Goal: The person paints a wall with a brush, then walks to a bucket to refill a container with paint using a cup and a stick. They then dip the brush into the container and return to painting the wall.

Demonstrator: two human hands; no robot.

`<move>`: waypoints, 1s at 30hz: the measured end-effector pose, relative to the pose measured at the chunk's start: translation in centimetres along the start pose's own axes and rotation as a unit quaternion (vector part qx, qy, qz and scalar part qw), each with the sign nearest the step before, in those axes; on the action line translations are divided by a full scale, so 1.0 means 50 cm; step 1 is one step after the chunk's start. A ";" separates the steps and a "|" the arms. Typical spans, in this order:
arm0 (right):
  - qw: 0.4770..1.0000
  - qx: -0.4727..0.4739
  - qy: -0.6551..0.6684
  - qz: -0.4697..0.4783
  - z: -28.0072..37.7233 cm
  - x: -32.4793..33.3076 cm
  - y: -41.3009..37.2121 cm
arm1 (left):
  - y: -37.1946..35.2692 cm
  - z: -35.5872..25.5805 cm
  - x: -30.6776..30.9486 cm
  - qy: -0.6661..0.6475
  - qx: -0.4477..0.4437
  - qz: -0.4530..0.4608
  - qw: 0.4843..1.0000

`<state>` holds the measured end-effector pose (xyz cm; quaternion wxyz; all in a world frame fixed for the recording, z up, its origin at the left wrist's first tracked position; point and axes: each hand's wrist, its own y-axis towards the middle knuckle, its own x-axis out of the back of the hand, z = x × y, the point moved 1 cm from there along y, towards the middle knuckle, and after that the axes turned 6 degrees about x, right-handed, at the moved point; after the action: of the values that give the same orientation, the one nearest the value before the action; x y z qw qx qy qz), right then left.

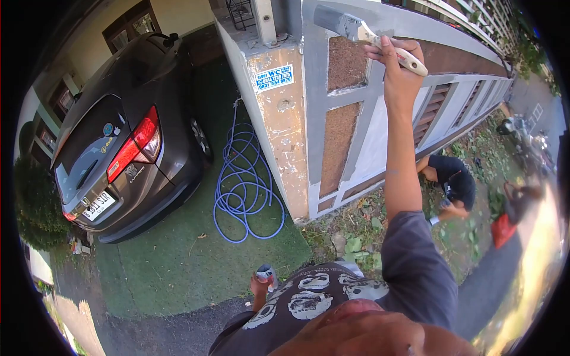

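My right hand (399,59) is raised high and closed around the pale handle of a wide paintbrush (368,38). The brush's grey-coated bristles lie against the grey-painted top part of the wall (317,77), near its corner. Low by my body, my left hand (259,289) grips a small cup (265,274) with dark grey contents, probably paint. Parts of the wall's frame around the brown rough panels (341,148) are grey, while farther sections look whiter. The corner pillar's side face (270,130) shows worn, peeling beige.
A dark car (136,142) stands left on green ground cover. A coiled blue hose (246,184) lies beside the pillar, which bears a blue-and-white sticker (274,78). Another person (454,184) bends down at the wall's foot. A motorcycle (525,136) and a red object (503,230) are farther right.
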<state>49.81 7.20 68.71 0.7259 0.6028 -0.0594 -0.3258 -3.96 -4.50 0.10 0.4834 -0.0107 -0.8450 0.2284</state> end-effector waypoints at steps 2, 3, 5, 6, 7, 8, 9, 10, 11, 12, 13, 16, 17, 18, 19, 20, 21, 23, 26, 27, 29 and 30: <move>0.999 -0.035 0.011 0.002 -0.011 0.010 0.013 | 0.013 0.032 -0.019 -0.001 -0.021 0.005 1.000; 0.998 -0.053 0.034 0.013 -0.024 0.017 0.017 | 0.018 0.034 -0.023 -0.002 -0.021 0.004 1.000; 0.995 -0.074 0.057 0.024 -0.049 0.023 0.024 | 0.020 0.042 -0.029 -0.021 -0.026 0.046 0.998; 0.994 -0.083 0.056 0.043 -0.061 0.025 0.030 | 0.022 0.042 -0.032 -0.019 -0.026 0.047 0.998; 0.992 -0.091 0.055 0.061 -0.074 0.028 0.036 | 0.025 0.041 -0.035 -0.026 -0.025 0.054 0.998; 0.992 -0.092 0.055 0.059 -0.093 0.037 0.047 | 0.025 0.037 -0.036 -0.032 -0.025 0.061 0.997; 0.993 -0.090 0.041 0.068 -0.113 0.053 0.061 | 0.018 0.029 -0.031 -0.031 -0.024 0.061 0.997; 0.993 -0.089 0.028 0.078 -0.132 0.071 0.072 | 0.009 0.016 -0.024 -0.013 -0.033 0.032 0.999; 0.992 -0.089 0.029 0.078 -0.144 0.095 0.085 | 0.003 0.002 -0.016 0.003 -0.041 0.003 0.999; 0.995 -0.088 0.007 0.052 -0.156 0.131 0.102 | 0.002 -0.009 -0.008 0.001 -0.040 0.002 0.999; 0.996 -0.087 -0.014 0.028 -0.167 0.170 0.118 | 0.001 -0.015 -0.007 -0.014 -0.032 0.002 0.999; 0.993 -0.081 -0.083 -0.013 -0.202 0.305 0.150 | -0.007 -0.021 -0.006 -0.040 -0.036 0.001 0.999; 0.992 -0.055 -0.101 -0.054 -0.206 0.343 0.155 | -0.011 -0.019 -0.005 -0.047 -0.051 -0.002 0.998; 0.988 -0.027 -0.120 -0.095 -0.194 0.350 0.158 | -0.013 -0.014 -0.010 -0.047 -0.051 0.000 0.998; 0.988 -0.026 -0.122 -0.094 -0.190 0.350 0.158 | -0.015 -0.011 -0.017 -0.049 -0.056 -0.006 0.997; 0.978 0.007 -0.184 -0.094 -0.187 0.349 0.154 | -0.015 -0.011 -0.024 -0.050 -0.062 -0.012 0.997; 0.964 0.038 -0.247 -0.095 -0.174 0.333 0.147 | -0.016 -0.015 -0.028 -0.048 -0.064 -0.009 0.997; 0.952 0.081 -0.288 -0.066 -0.151 0.263 0.115 | -0.013 -0.012 -0.033 -0.020 -0.071 0.011 0.997; 0.974 0.113 -0.195 -0.029 -0.082 0.117 0.049 | -0.006 -0.020 -0.046 -0.026 -0.078 0.007 0.997; 0.974 0.110 -0.195 -0.031 -0.061 0.084 0.029 | -0.007 -0.024 -0.043 -0.023 -0.077 0.006 0.997; 0.996 0.076 -0.049 0.013 -0.032 0.034 0.000 | -0.004 -0.050 -0.024 -0.045 -0.080 0.018 0.996; 0.996 0.070 -0.047 0.010 -0.024 0.023 -0.002 | -0.002 -0.056 -0.016 -0.042 -0.085 0.024 0.995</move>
<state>51.23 7.59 67.93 0.6814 0.6357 -0.1227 -0.3414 -1.20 -3.75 0.70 0.4394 -0.0627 -0.8804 0.1671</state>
